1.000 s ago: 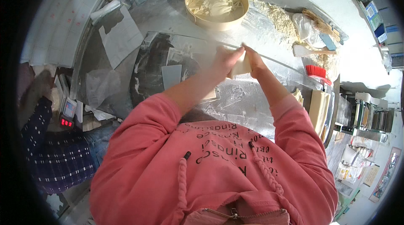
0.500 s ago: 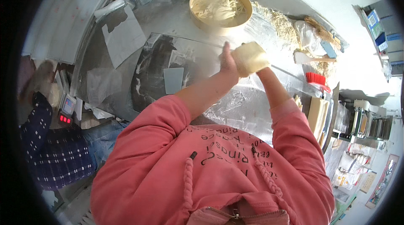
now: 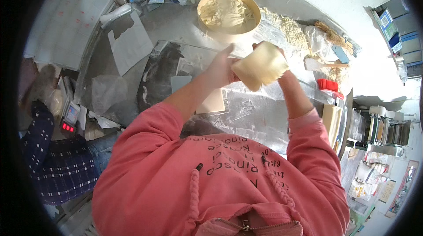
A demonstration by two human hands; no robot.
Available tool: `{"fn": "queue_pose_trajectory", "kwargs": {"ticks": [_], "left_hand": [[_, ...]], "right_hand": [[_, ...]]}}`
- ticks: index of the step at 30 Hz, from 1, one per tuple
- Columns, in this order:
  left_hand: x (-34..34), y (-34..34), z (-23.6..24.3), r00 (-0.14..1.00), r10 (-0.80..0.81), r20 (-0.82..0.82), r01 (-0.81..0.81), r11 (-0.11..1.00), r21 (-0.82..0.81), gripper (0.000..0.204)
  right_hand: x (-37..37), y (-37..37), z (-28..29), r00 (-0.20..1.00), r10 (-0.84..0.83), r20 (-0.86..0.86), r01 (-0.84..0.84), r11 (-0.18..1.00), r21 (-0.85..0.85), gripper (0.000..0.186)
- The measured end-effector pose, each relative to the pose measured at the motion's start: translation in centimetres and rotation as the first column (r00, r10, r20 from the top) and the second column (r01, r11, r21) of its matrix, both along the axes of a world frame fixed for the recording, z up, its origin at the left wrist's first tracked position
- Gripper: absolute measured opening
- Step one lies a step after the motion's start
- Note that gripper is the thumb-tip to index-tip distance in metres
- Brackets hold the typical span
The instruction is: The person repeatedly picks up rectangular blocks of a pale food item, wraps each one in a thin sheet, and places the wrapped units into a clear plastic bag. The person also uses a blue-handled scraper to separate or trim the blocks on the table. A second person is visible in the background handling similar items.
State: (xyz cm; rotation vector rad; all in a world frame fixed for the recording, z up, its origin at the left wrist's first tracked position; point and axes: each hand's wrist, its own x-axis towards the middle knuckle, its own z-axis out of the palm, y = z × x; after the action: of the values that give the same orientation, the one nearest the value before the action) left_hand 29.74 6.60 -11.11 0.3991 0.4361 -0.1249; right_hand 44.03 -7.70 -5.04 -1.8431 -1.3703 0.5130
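Observation:
A stack of pale yellow, square dough sheets (image 3: 260, 66) is held up above the floured worktop, tilted and slightly blurred. My right hand (image 3: 282, 57) grips it from the right and behind, most of its fingers hidden by the dough. At the left edge of the stack is my left hand (image 3: 224, 67), its thumb raised and its fingers closed at the near left corner; motion smears them. Below my left wrist, a flat pale dough square (image 3: 212, 103) lies on the worktop. A grey scraper (image 3: 179, 82) lies just left of my left forearm, partly covered by it.
A round wooden-rimmed sieve (image 3: 253, 4) with cut dough strips stands at the back. Dough scraps (image 3: 288, 28) heap to its right, near a white-headed brush (image 3: 313, 64) and a red brush (image 3: 328, 85). A white sheet (image 3: 129, 44) lies left. Another person's checked sleeve (image 3: 37, 125) shows beside a scale (image 3: 70, 114).
The dough stack has tilted and come slightly nearer. My left hand has shifted left along its edge. A pale dough square now shows on the worktop near my left forearm.

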Motion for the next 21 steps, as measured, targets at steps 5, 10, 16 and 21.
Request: {"fn": "queue_pose_trajectory", "kwargs": {"ticks": [5,10,16,21], "left_hand": [[-2.6,-0.9,2.7,0.967,-0.169,0.19,0.17,0.985,0.009,0.081],[-8.2,-4.8,4.0,0.984,0.037,0.175,-0.057,0.993,0.107,0.061],[-16.0,-4.3,3.6,0.971,0.211,0.116,-0.234,0.938,0.257,0.047],[-21.6,-0.2,3.9,0.923,0.384,-0.009,-0.336,0.82,0.463,0.044]], "right_hand": [[-4.4,-0.3,7.6,0.92,0.376,0.114,-0.378,0.926,-0.008,0.025],[-7.1,1.5,5.5,0.981,-0.164,-0.1,0.143,0.971,-0.19,0.049],[-16.3,-0.6,-1.6,-0.437,-0.013,-0.899,0.084,0.995,-0.056,0.082],[-23.2,4.5,-2.3,0.12,-0.159,-0.98,0.043,0.987,-0.155,0.055]]}}
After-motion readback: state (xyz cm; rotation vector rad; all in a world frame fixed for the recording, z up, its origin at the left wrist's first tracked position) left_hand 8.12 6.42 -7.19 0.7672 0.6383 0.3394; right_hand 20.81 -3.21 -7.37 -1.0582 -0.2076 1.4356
